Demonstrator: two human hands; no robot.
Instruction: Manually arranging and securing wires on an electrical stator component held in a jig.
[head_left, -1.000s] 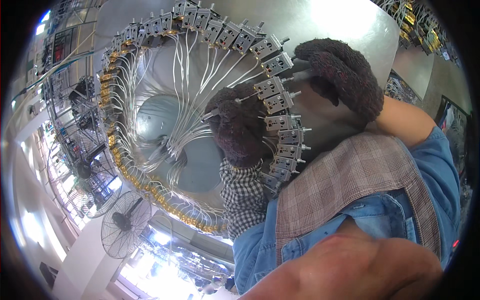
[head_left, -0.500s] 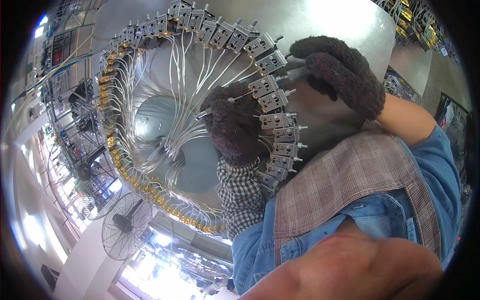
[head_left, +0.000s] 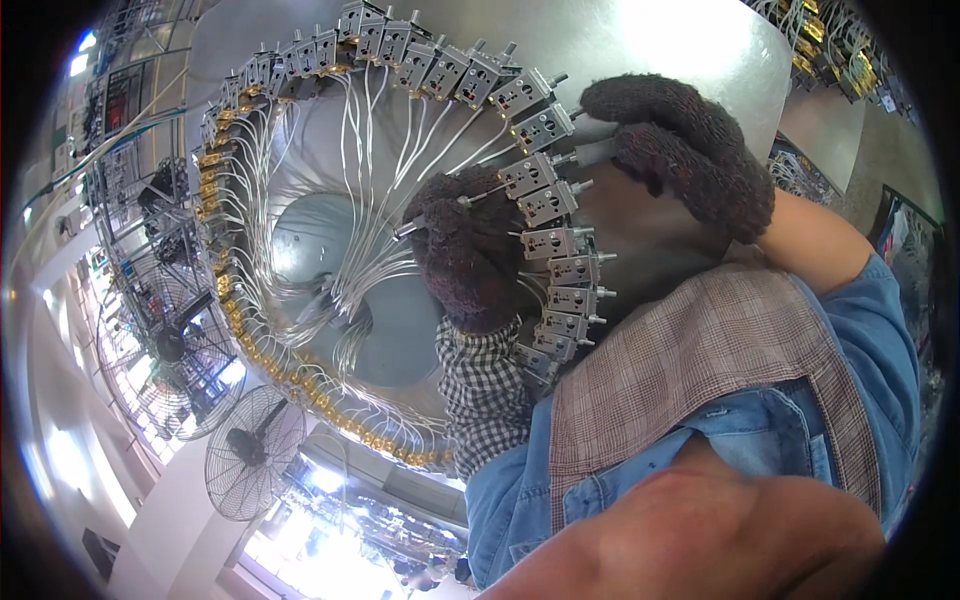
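Small silver metal boxes with protruding shafts point(head_left: 547, 204) stand along the curved edge of a round metal table, thin white leads running inward from them. My left hand point(head_left: 465, 250), in a dark knitted glove, is closed on a thin metal rod point(head_left: 484, 198) on the ring's inner side. The rod points at one box point(head_left: 526, 175); whether it touches is unclear. My right hand point(head_left: 690, 155), gloved alike, is outside the ring, fingers closed around a grey cylindrical piece point(head_left: 598, 150) in line with that box's shaft. The glove hides most of this piece.
White leads point(head_left: 345, 290) gather near the table's middle. Brass-coloured fittings point(head_left: 320, 398) line the table's far left and lower rim. A standing fan point(head_left: 253, 445) is at lower left. More wired parts point(head_left: 830, 50) lie at upper right.
My right hand has shifted very slightly to the right, and its lower fingers have turned a little around the grey piece. My left hand stays almost in place.
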